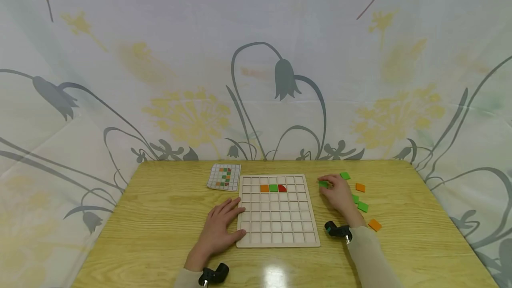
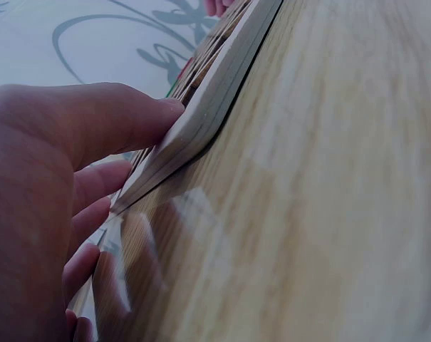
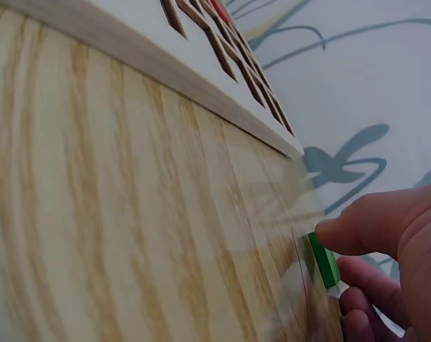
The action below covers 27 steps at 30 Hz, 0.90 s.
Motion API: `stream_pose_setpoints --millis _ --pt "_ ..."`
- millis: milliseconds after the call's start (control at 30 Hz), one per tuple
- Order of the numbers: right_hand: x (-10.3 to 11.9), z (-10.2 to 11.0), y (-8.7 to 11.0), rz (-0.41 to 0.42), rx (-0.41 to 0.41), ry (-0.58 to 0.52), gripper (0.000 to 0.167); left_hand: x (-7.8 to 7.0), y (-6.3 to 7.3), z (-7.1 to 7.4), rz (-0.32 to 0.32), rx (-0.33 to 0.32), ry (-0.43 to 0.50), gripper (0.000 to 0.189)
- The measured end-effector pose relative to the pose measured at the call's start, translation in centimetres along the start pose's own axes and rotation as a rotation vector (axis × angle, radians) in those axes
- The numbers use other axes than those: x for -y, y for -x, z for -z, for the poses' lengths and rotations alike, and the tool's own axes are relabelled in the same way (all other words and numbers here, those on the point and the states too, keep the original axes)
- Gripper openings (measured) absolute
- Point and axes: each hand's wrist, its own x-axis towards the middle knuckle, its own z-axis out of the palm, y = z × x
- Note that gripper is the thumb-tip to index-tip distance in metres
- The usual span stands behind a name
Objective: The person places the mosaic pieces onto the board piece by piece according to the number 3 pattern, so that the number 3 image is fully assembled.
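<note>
A wooden grid board (image 1: 278, 246) lies on the table. In its second row from the back sit an orange square tile (image 1: 264, 188), a green square tile (image 1: 274, 188) and a red rounded tile (image 1: 282, 188), side by side. My left hand (image 1: 219, 229) rests at the board's left edge with spread fingers, its thumb touching the rim in the left wrist view. Right of the board, my right hand (image 1: 337, 194) pinches another green square tile (image 3: 325, 261) between thumb and fingers, close to the tabletop.
A pattern card (image 1: 224, 177) with coloured squares lies behind my left hand, beside the board. Around my right hand are loose green tiles (image 1: 362, 207) and orange tiles (image 1: 374, 225). A flower-print cloth (image 1: 256, 114) hangs along the table's back edge.
</note>
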Motion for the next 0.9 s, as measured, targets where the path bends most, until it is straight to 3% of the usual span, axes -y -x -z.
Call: stream_pose_setpoints --millis 267,667,900 --pt "-0.16 0.41 -0.09 -0.020 0.055 0.011 0.038 0.16 -0.12 -0.10 -0.006 -0.001 -0.007 0.059" --pt "0.14 0.50 0.15 -0.077 0.036 0.017 0.036 0.11 -0.19 -0.18 0.008 0.008 -0.013 0.058" --pt "0.66 0.27 -0.18 -0.118 0.033 0.042 0.037 0.15 -0.03 -0.21 -0.009 -0.020 -0.020 0.058"
